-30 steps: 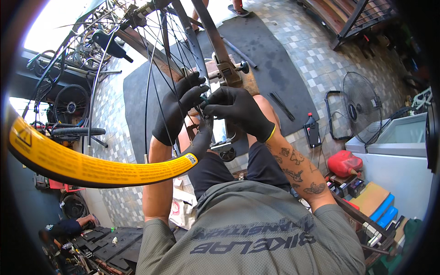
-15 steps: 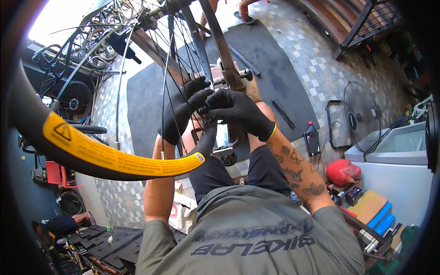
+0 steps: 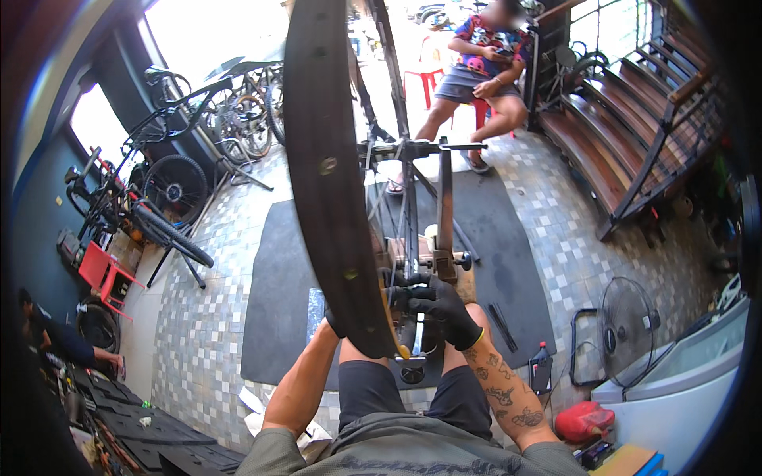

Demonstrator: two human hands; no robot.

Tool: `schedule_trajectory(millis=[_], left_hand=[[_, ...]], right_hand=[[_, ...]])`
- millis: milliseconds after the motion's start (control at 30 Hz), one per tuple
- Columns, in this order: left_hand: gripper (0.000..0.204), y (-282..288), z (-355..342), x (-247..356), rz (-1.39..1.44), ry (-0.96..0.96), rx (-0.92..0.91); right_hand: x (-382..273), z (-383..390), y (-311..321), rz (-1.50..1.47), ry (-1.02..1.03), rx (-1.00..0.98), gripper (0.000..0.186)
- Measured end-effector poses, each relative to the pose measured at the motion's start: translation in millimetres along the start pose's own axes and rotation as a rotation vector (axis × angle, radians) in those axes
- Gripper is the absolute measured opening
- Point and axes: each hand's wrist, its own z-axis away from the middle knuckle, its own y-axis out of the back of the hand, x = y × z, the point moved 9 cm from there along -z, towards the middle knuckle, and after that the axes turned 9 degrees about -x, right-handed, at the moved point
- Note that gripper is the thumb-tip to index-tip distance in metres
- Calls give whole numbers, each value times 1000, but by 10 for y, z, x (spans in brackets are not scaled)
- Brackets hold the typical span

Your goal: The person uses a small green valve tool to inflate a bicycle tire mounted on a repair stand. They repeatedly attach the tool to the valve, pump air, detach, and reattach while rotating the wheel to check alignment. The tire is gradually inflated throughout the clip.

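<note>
A bicycle wheel with a wide black rim (image 3: 329, 166) stands nearly edge-on before me, held in a metal truing stand (image 3: 446, 214). My right hand (image 3: 448, 312), in a black glove, is at the lower spokes to the right of the rim. Its fingers are bent together; whatever they hold is too small to make out. My left hand (image 3: 332, 320), also gloved, reaches behind the rim from the left. The rim hides most of it, so its grip does not show. Spokes (image 3: 409, 214) run from the hub (image 3: 413, 149) down toward both hands.
A dark mat (image 3: 274, 293) lies under the stand, with thin black rods (image 3: 502, 327) on it. To the right are a floor fan (image 3: 627, 333), a bottle (image 3: 541, 355) and a red container (image 3: 585, 421). Another person (image 3: 484, 67) sits ahead near wooden stairs (image 3: 611, 135). Bicycles (image 3: 246, 119) stand left.
My view has lifted and turned, bringing the seated person into sight. The wheel now appears edge-on instead of slanted across the left. Both hands stay near the lower spokes; the left is now mostly hidden.
</note>
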Motion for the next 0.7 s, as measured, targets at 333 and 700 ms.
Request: schedule_trajectory(millis=[333, 700], left_hand=[[41, -106, -133, -230, -68, 38, -332], [28, -310, -55, 261, -271, -46, -38]], right_hand=[[43, 24, -19, -35, 8, -38, 59], [-111, 7, -132, 71, 55, -91, 64]])
